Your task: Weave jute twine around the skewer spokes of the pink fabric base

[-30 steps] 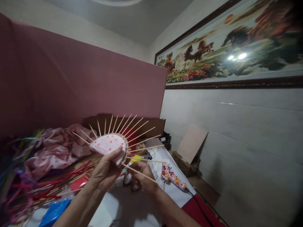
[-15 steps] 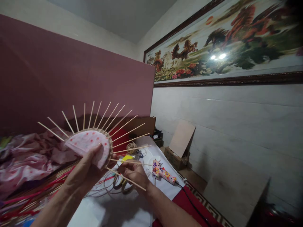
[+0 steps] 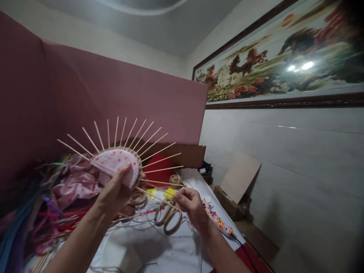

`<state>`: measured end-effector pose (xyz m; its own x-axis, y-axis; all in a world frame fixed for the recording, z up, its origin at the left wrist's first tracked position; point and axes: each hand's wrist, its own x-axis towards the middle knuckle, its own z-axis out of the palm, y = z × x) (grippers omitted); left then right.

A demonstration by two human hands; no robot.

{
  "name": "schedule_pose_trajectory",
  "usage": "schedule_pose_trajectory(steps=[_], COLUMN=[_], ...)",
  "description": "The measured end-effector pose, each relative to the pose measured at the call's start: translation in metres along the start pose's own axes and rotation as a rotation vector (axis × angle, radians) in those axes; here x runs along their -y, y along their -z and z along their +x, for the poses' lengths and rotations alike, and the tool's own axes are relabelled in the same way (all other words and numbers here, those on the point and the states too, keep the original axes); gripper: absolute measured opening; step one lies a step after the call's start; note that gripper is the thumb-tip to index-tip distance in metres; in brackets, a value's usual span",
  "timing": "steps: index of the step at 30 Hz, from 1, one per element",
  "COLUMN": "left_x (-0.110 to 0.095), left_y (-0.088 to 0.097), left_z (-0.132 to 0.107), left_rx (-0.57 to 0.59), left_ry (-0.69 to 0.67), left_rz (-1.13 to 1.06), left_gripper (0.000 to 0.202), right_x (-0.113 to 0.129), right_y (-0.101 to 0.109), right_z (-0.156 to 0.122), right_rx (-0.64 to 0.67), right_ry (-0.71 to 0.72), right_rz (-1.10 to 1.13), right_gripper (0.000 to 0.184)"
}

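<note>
My left hand point(image 3: 115, 189) grips a round base covered in pink dotted cloth point(image 3: 116, 167), held up on edge, with several thin wooden sticks point(image 3: 148, 146) fanning out from its woven rim. My right hand point(image 3: 192, 204) is closed in a pinch just right of the base, on a thin strand of twine point(image 3: 170, 201) that runs back toward the rim. Below the hands, loose loops of twine point(image 3: 167, 222) lie on the white table point(image 3: 153, 246).
A patterned glue gun point(image 3: 217, 222) with a black cord lies right of my right hand. A twine ball point(image 3: 174, 179) and yellow items sit behind. Pink cloth point(image 3: 74, 182) and coloured strips pile up at the left. A maroon board point(image 3: 113, 102) backs the table.
My right hand has shifted right and lifted a little, drawing the strand out. The base in my left hand stays held up; the view has swung slightly left.
</note>
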<state>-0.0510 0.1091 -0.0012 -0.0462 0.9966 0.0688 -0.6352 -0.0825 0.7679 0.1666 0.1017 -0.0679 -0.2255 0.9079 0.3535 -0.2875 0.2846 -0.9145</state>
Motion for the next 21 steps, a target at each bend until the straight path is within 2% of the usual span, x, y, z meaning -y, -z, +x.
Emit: schedule_pose_trajectory(steps=[5, 7, 10, 12, 16, 21], left_x=[0.0, 0.003, 0.011, 0.016, 0.027, 0.031], left_y=[0.001, 0.001, 0.0, -0.002, -0.009, -0.022], left_z=[0.001, 0.001, 0.001, 0.0, -0.002, -0.009], left_rx=[0.007, -0.01, -0.021, -0.012, -0.057, -0.056], left_ry=[-0.08, -0.127, -0.151, -0.105, 0.012, 0.121], left_rz=[0.062, 0.042, -0.038, -0.107, -0.231, -0.247], left_gripper=[0.008, 0.007, 0.01, 0.013, 0.015, 0.023], right_x=[0.006, 0.009, 0.007, 0.0, -0.018, -0.029], right_y=[-0.005, -0.013, -0.028, -0.039, -0.055, -0.057], right_z=[-0.009, -0.016, -0.027, -0.032, -0.036, -0.035], right_rx=[-0.135, -0.145, -0.02, 0.102, 0.315, 0.395], right_ry=[0.217, 0.322, 0.444, 0.503, 0.623, 0.58], right_rz=[-0.451, -0.618, -0.755, -0.788, -0.802, -0.857], right_gripper=[0.02, 0.017, 0.012, 0.01, 0.018, 0.02])
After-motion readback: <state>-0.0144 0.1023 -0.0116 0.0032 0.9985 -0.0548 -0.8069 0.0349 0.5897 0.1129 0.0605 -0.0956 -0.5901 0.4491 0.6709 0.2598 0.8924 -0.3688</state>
